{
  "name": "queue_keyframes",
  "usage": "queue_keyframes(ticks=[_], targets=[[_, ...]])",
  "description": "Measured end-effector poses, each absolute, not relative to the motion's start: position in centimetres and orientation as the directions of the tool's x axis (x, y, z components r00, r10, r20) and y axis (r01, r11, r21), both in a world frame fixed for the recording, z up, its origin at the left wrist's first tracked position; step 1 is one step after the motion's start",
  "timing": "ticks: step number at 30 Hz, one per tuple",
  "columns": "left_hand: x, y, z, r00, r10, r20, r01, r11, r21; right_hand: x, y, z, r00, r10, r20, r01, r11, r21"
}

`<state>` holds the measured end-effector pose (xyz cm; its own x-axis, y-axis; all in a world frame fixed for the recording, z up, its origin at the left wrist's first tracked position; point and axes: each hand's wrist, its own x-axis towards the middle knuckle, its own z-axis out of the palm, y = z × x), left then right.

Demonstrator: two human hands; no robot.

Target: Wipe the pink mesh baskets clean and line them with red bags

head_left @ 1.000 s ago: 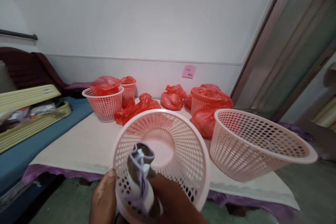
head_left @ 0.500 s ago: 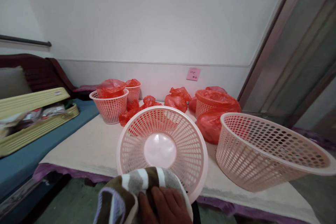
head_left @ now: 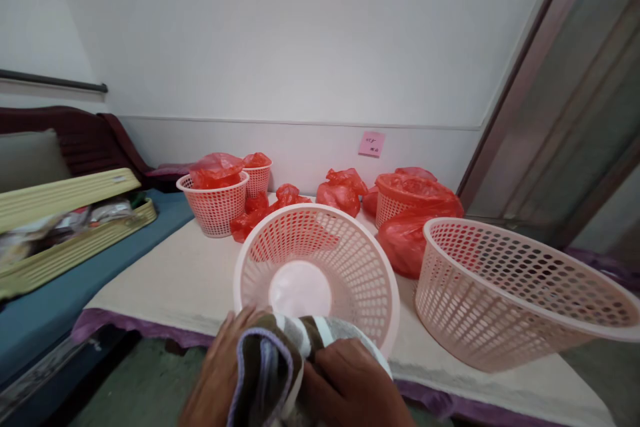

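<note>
A striped brown, grey and white towel [head_left: 267,347] with a purple edge lies bunched at the front rim of a tilted pink mesh basket [head_left: 350,267]. My right hand [head_left: 357,380] is closed on the towel, its fingers curled into the fabric. To the left of the towel, my left hand [head_left: 220,367] reaches over the basket's near rim. Its fingers are stretched forward and slightly blurred, beside the cloth. The basket's mouth faces me, and its round bottom shows inside. The towel and hands hide the near rim.
A larger pink basket [head_left: 500,307] stands at right. Red plastic bags [head_left: 341,192] and smaller baskets [head_left: 215,210] line the back of the cream-covered table [head_left: 165,280]. An opened yellow case [head_left: 90,240] rests on the blue surface at left. A pink note [head_left: 371,144] is on the wall.
My left hand has come into view at the left of the towel. The towel and right hand have shifted right and lower, and the basket sits slightly further right in view.
</note>
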<state>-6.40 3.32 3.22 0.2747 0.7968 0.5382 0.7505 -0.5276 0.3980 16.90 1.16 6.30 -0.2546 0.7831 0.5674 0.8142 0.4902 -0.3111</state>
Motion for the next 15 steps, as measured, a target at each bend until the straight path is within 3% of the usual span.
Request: queue_keyframes(ticks=[3, 7, 12, 15], targets=[[-6.6, 4.9, 5.0, 0.466, 0.771, 0.433, 0.769, -0.596, 0.233, 16.5, 1.4, 6.8, -0.263, 0.752, 0.605, 0.807, 0.515, -0.29], [-5.8, 4.6, 7.6, 0.481, 0.802, 0.354, 0.782, -0.575, 0.24, 17.2, 1.6, 8.4, -0.346, 0.732, 0.587, 0.779, 0.573, -0.255], [-6.2, 4.1, 7.9, 0.532, 0.767, 0.359, 0.773, -0.613, 0.164, 20.0, 1.2, 9.8, -0.233, 0.69, 0.685, 0.634, 0.642, -0.431], [-7.2, 4.8, 7.4, 0.472, 0.783, 0.404, 0.765, -0.592, 0.254, 22.5, 1.3, 10.0, 0.042, 0.709, 0.704, 0.542, 0.576, -0.613]])
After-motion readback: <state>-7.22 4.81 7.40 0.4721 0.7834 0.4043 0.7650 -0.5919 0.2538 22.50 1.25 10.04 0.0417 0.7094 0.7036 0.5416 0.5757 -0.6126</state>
